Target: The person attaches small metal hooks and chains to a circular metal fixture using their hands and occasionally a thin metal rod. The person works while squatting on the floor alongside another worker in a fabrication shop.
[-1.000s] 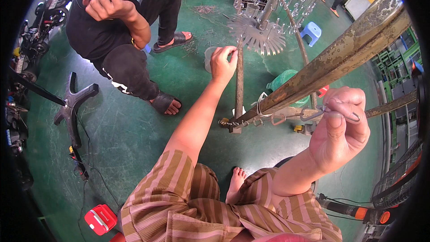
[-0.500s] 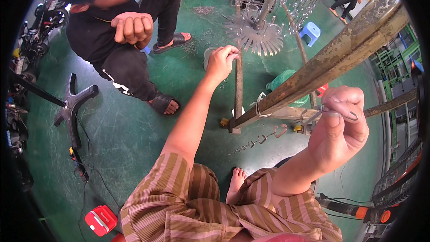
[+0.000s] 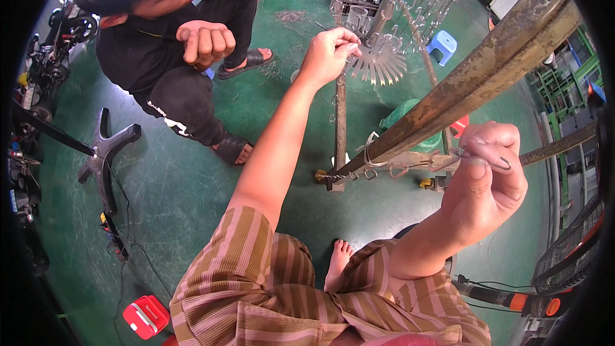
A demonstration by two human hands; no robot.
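Wire hook [image 3: 507, 166] pinched in R hand [image 3: 485, 186], thumb up, fingers curled; L hand [image 3: 327, 56] outstretched, can't tell grip.

Brown-and-pink striped clothing [image 3: 301, 301] (the cloth finely ribbed), loose sleeves [image 3: 224, 250] ending well behind the fingers [image 3: 506, 134], stitched front flap [image 3: 282, 328], bare foot [image 3: 338, 261] below the fingers

Grey chain [image 3: 371, 174]; brown-and-pink striped clothing [image 3: 221, 263]; green floor [image 3: 179, 211]; blue stool [image 3: 442, 43]; red-and-white box [image 3: 146, 318].
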